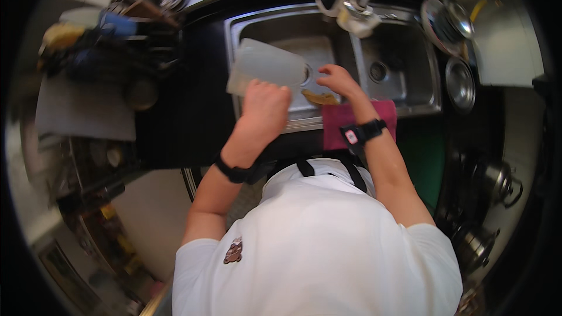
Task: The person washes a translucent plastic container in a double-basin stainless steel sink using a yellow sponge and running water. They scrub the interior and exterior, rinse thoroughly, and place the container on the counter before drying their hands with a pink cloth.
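Note:
Over the left basin of a double stainless steel sink [322,118], my left hand [267,103] is closed on the near edge of a pale, translucent plastic container [272,63]. The container is tilted over the basin and slightly blurred. My right hand [338,80] is above the same basin, to the right of the container and apart from it, with its fingers parted and curled. Just below my right hand lies a yellowish-brown item [319,97], perhaps a sponge or a peel. A magenta cloth [334,127] hangs over the sink's front edge beneath my right forearm.
The faucet [362,2] stands behind the basins. Metal bowls [460,84] and stacked dishes [439,26] are right of the sink. At the left is a dark rack [149,41] with utensils and a blue item [117,24]. Steel pots [498,180] stand at the lower right.

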### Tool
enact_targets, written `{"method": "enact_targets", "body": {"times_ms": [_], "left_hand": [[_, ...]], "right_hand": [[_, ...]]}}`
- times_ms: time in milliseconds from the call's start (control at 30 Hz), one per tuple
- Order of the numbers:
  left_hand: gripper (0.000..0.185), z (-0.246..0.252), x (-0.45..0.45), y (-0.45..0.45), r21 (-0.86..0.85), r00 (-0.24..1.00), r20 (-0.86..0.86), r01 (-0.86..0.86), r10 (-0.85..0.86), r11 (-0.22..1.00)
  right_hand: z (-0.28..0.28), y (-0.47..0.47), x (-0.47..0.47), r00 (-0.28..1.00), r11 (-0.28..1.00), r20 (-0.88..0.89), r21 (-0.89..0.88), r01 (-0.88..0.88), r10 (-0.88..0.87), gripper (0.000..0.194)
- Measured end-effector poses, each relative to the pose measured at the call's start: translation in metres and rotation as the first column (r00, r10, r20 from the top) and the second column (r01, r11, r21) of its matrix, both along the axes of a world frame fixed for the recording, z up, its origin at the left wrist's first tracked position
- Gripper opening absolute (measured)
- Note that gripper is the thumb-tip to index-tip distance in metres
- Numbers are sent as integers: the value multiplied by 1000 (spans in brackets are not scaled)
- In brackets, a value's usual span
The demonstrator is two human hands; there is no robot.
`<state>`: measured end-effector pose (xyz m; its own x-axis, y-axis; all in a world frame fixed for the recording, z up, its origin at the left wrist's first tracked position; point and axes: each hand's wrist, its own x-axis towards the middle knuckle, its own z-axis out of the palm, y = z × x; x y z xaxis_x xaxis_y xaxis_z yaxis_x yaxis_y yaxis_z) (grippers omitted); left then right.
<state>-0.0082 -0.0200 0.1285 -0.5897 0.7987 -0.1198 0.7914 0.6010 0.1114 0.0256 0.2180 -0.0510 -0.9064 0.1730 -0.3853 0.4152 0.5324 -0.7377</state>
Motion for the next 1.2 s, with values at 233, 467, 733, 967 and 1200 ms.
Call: {"method": "enact_targets", "body": {"times_ms": [233, 467, 733, 967, 1200], "left_hand": [[3, -18, 17, 10, -27, 998, -56, 17, -19, 999], [1, -20, 24, 7, -24, 998, -43, 47, -48, 999], [3, -38, 22, -1, 2, 999, 1, 39, -39, 999], [13, -62, 1, -28, 334, 992, 77, -119, 98, 935], [37, -106, -22, -112, 493, 483, 869, -825, -107, 276]], "right_hand": [[-4, -7, 12, 995, 988, 98, -152, 9, 6, 46], [-1, -8, 22, 995, 987, 95, -158, 8, 7, 46], [8, -15, 26, 995, 996, 96, -90, -7, 16, 48], [13, -22, 32, 992, 997, 128, -70, -12, 21, 48], [24, -18, 43, 989, 992, 149, -127, 13, 6, 46]]}}
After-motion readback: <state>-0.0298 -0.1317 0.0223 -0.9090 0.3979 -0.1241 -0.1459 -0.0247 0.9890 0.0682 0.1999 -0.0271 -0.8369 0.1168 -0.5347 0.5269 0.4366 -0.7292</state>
